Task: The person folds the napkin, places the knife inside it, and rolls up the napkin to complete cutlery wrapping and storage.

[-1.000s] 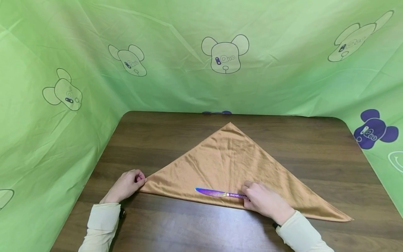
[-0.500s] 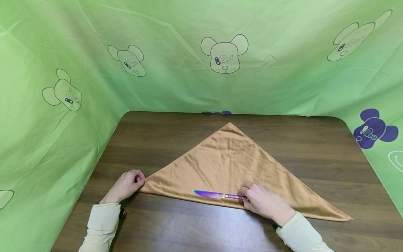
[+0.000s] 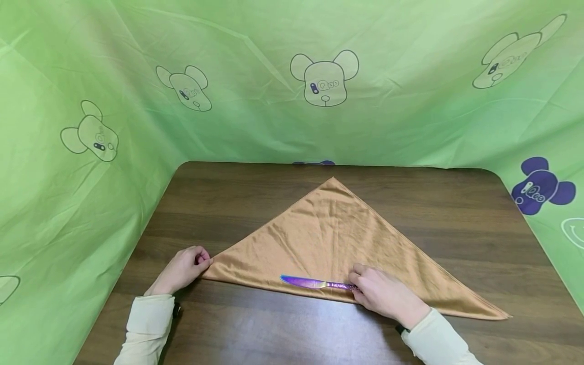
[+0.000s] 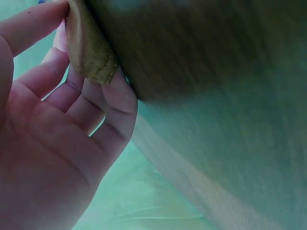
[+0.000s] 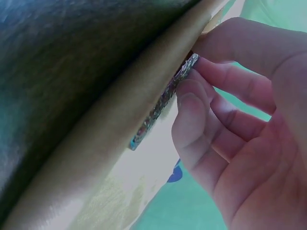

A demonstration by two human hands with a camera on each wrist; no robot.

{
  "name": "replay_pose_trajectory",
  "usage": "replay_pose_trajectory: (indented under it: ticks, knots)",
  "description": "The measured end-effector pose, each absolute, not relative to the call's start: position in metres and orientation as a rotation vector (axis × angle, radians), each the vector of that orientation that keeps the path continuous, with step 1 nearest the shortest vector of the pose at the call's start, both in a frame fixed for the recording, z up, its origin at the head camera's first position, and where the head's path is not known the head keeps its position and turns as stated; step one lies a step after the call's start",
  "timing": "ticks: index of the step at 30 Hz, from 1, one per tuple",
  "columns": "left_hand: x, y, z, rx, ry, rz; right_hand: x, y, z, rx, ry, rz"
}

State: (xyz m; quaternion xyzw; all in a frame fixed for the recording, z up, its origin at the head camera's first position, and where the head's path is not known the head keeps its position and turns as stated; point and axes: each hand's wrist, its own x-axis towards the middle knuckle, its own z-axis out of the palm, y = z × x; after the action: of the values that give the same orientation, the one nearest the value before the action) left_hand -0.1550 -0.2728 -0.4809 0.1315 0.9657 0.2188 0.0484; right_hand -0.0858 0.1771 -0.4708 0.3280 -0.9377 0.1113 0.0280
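A satiny brown cloth napkin (image 3: 315, 228), folded into a triangle, lies with its long side toward me. At its left corner my left hand (image 3: 183, 266) pinches the cloth; the left wrist view shows that napkin corner (image 4: 91, 48) between thumb and fingers. A table knife (image 3: 303, 282) with a rainbow-purple blade lies along the napkin's near edge, tip to the left. My right hand (image 3: 383, 291) holds its handle, hiding the handle's end in the head view. Up close, the patterned knife handle (image 5: 163, 103) shows beside the fingers, right at the cloth.
The dark wooden table (image 3: 219, 203) has rounded far corners. A green curtain (image 3: 255, 101) with mouse-head prints hangs behind it and at both sides. The napkin's right corner (image 3: 499, 315) lies on the table beyond my right sleeve (image 3: 438, 337).
Between one second and half a second ago, the knife shifted slightly toward me and left, closer to the napkin's near edge. Since then it has kept still. The left hand has not moved.
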Motion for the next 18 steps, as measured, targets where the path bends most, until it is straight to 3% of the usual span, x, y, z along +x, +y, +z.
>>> replay_pose_trajectory:
  ticks: [18]
  knots:
    - [-0.1561,-0.2734,-0.4813,0.406,2.947,0.663,-0.0847,0.1771,-0.4725,1.034,-2.911,0.377]
